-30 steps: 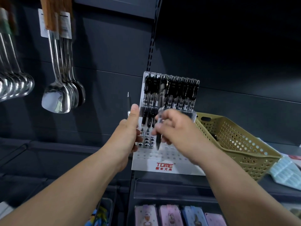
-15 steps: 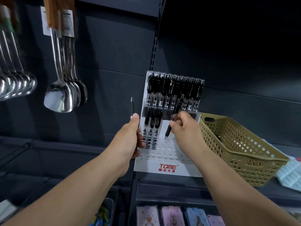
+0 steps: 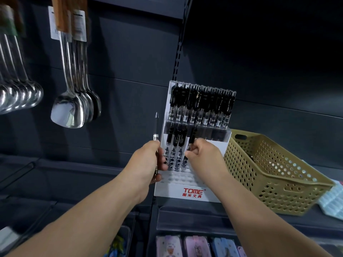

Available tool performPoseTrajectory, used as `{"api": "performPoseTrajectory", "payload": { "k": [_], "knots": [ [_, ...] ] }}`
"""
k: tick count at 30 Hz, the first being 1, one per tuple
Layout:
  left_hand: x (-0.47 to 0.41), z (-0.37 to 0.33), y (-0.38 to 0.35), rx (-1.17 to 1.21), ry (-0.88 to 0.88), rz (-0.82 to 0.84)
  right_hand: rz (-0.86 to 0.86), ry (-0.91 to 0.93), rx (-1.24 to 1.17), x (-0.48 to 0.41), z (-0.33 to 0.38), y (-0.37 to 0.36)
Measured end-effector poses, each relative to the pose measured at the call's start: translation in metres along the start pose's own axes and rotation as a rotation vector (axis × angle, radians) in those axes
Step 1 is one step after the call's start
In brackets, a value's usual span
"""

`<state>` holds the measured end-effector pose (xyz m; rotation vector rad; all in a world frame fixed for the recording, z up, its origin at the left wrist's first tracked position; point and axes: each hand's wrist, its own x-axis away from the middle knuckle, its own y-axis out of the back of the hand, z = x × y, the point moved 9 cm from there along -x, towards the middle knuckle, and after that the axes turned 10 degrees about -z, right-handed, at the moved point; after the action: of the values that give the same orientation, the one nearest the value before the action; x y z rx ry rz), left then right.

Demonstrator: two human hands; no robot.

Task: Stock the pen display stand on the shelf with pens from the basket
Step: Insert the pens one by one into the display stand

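Note:
A white tiered pen display stand (image 3: 193, 191) marked TOME stands on the dark shelf. Its back row is full of black-capped pens (image 3: 202, 104). Three pens (image 3: 175, 145) stand at the left of the middle row. My right hand (image 3: 203, 154) pinches a fourth black pen (image 3: 192, 138) upright, just right of those three, its lower end at the stand's holes. My left hand (image 3: 148, 162) grips a thin dark pen (image 3: 156, 127) upright at the stand's left edge. The tan perforated basket (image 3: 274, 175) sits right of the stand; its contents are mostly hidden.
Steel ladles and spoons (image 3: 74, 101) hang from pegs at upper left. A pale blue tray (image 3: 332, 201) lies beyond the basket at far right. Colourful cases (image 3: 196, 245) line the lower shelf. The stand's front rows of holes (image 3: 181, 178) hold no pens.
My right hand moved left and turned its pen from slanted to upright beside the three middle-row pens. My left hand kept its pen at the stand's left edge.

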<state>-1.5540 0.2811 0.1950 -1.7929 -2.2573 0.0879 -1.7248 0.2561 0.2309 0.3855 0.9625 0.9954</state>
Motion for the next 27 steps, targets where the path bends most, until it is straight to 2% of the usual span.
{"api": "performPoseTrajectory", "payload": {
  "k": [9,11,16,21,24,27],
  "knots": [
    [0.004,-0.003,0.002,-0.029,0.016,0.01,-0.085,0.003,0.043,-0.003,0.007,0.007],
    [0.006,-0.004,0.001,-0.038,0.016,0.016,-0.074,0.005,0.069,-0.005,0.007,0.005],
    [0.01,-0.004,0.0,-0.049,0.017,0.025,0.01,0.075,0.317,-0.003,0.013,-0.004],
    [0.013,-0.007,-0.002,-0.066,-0.002,0.028,0.049,0.044,0.296,0.0,0.007,-0.005],
    [0.016,-0.01,-0.007,-0.139,-0.054,0.074,-0.062,0.049,0.162,0.003,0.015,0.019],
    [0.02,-0.009,-0.016,-0.115,-0.059,0.163,-0.244,0.255,0.016,0.017,0.046,0.053]
  ]
}}
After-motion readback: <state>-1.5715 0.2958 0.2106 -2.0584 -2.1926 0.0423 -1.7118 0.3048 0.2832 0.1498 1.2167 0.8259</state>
